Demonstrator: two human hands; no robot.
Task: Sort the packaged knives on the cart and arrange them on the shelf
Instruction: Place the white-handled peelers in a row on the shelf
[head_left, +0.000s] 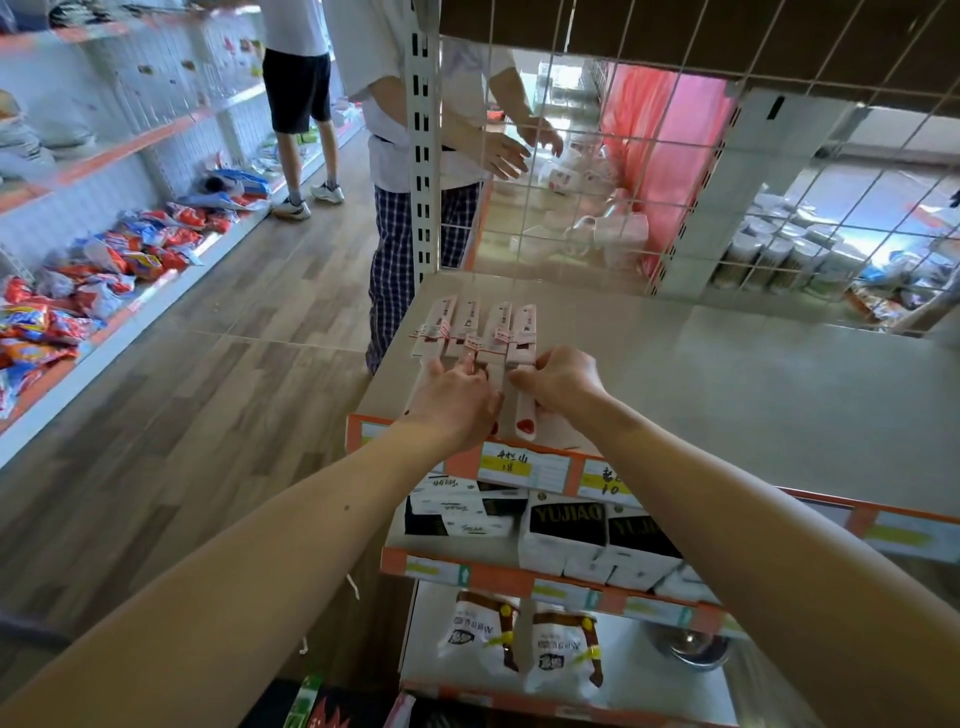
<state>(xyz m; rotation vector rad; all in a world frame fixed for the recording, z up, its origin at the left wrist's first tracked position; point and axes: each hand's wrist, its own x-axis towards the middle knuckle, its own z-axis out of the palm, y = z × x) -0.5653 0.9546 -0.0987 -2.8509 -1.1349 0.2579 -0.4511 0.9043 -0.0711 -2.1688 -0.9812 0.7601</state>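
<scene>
Laid side by side at the front left corner of the shelf (727, 395), handles toward the front edge: packaged knives (475, 332), likely for a neat row; flat on the middle ones, fingers (467, 366) straight, left grip (457, 400), steadying; pinching the rightmost one, right grip (558, 382), probably nudging it flush.

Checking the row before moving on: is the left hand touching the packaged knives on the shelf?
Touching. The head view shows the fingers of the left hand lying straight on the lower ends of the packaged knives, with no gap between them.
</scene>
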